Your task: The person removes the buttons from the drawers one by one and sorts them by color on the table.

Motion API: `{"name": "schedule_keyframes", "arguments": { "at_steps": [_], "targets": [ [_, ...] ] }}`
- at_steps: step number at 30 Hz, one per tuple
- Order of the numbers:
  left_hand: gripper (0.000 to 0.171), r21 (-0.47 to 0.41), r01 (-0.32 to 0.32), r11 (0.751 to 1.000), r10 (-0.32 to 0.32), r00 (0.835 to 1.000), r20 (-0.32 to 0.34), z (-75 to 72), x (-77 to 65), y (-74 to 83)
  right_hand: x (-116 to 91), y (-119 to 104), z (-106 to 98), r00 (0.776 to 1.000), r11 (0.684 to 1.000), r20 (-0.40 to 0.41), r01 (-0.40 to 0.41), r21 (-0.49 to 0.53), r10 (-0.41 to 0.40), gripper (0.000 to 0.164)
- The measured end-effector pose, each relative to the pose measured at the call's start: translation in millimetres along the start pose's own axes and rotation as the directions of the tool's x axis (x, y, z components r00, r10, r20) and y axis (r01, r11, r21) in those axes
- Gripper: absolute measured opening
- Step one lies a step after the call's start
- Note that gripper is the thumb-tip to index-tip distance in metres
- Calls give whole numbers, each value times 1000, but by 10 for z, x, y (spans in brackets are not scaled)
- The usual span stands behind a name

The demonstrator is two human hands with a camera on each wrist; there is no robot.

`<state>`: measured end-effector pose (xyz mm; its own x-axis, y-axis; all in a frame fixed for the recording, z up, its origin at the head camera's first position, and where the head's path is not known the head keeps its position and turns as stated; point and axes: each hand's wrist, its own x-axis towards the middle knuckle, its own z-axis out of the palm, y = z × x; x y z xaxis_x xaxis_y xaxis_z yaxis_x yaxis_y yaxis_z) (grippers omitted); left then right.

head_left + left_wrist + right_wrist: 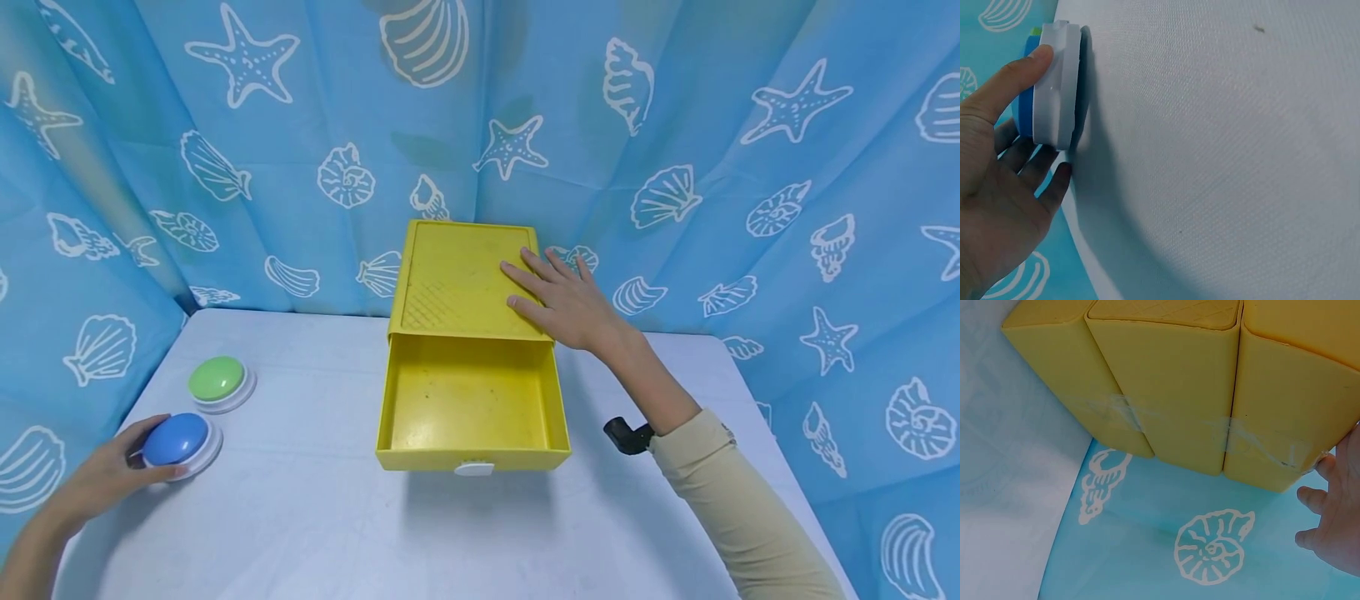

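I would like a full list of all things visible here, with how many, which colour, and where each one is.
Drawer box: 1, yellow, table middle, at the back.
Drawer: 1, yellow, pulled out toward the person, nothing visible inside, white handle in front.
Blue button: 1, blue dome on white base, table's left edge.
Green button: 1, green dome on white base, just behind the blue one.
Table: 1, white.
Curtain: light blue with white shells and starfish, behind and at both sides.
Left hand: grips the blue button.
Right hand: rests flat on the drawer box top; beige sleeve.
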<state>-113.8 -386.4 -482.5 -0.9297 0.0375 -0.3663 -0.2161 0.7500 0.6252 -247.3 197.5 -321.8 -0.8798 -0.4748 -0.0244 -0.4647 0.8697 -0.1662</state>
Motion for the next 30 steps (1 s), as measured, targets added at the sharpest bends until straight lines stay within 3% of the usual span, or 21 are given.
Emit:
{"name": "schedule_keyframes", "arguments": {
  "at_steps": [25,30],
  "targets": [
    [111,-27,21,999,-21,1000,-5,12,58,5,-1,-1,3,1000,1000,0,-7,-2,7,65],
    [107,-80,20,997,-21,1000,-9,2,32,52,5,6,6,1000,1000,1,-8,2,8,66]
  ]
}}
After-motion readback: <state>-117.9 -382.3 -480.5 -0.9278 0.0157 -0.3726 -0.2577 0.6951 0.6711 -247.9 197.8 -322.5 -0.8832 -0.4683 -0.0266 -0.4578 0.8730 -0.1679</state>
